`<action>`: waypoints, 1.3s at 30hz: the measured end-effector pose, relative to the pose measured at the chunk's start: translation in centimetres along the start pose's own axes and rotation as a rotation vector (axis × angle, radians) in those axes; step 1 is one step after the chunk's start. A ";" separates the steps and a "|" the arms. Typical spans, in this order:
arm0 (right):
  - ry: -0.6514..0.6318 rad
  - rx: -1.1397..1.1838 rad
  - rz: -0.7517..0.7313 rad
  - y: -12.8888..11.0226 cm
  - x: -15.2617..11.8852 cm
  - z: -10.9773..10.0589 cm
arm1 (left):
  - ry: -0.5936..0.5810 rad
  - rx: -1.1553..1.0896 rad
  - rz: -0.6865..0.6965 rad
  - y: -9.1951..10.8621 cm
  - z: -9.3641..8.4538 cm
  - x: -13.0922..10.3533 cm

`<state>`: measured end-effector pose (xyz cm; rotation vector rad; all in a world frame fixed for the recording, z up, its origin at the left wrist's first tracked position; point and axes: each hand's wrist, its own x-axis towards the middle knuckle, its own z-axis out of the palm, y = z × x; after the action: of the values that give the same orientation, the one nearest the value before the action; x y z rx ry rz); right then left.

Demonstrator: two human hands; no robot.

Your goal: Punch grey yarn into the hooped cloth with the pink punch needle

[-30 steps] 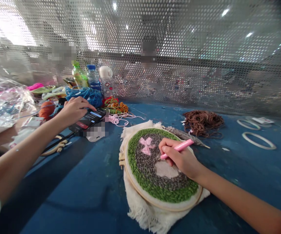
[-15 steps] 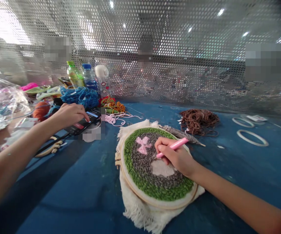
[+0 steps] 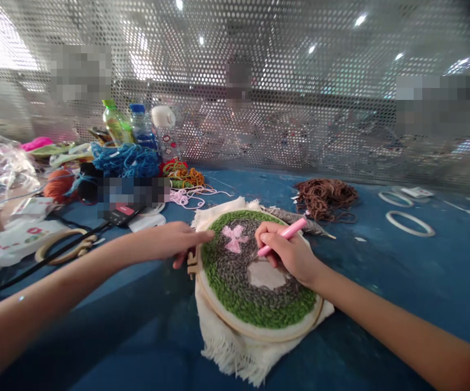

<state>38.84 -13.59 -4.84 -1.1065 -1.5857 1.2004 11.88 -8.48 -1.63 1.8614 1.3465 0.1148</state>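
Observation:
A round wooden embroidery hoop (image 3: 259, 332) lies on the table, stretching white fringed cloth (image 3: 235, 358). Looped green yarn (image 3: 255, 313) rings a grey area (image 3: 235, 271), with a pink flower shape (image 3: 235, 239) at upper left and a bare cloth patch in the lower middle. My right hand (image 3: 286, 247) is closed around a pink punch needle (image 3: 286, 237), its tip down at the grey loops beside the bare patch. At the hoop's left edge, my left hand (image 3: 178, 241) has its thumb over the rim and its fingers lower, partly hidden, near the wooden clamp (image 3: 192, 266).
A phone (image 3: 125, 210), partly blurred out, lies at left near a second wooden hoop (image 3: 62, 245). Blue yarn (image 3: 125, 161), bottles (image 3: 141, 130) and plastic bags (image 3: 2, 168) stand behind. Brown yarn (image 3: 324, 198) and white rings (image 3: 410, 223) lie right. A perforated metal screen (image 3: 300, 119) stands at the back.
My left hand has left the phone's screen and moved right to the hoop's left rim. My right hand stays over the hoop with the punch needle. The view has shifted slightly.

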 end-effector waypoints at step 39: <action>0.230 0.157 -0.099 0.1 0.6 -1.0 | 0.097 -0.795 0.172 2.4 4.4 -1.9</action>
<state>39.70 -12.75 -4.73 -1.0137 -1.3327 1.0715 15.08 -12.67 -2.29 1.2865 0.9845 0.7261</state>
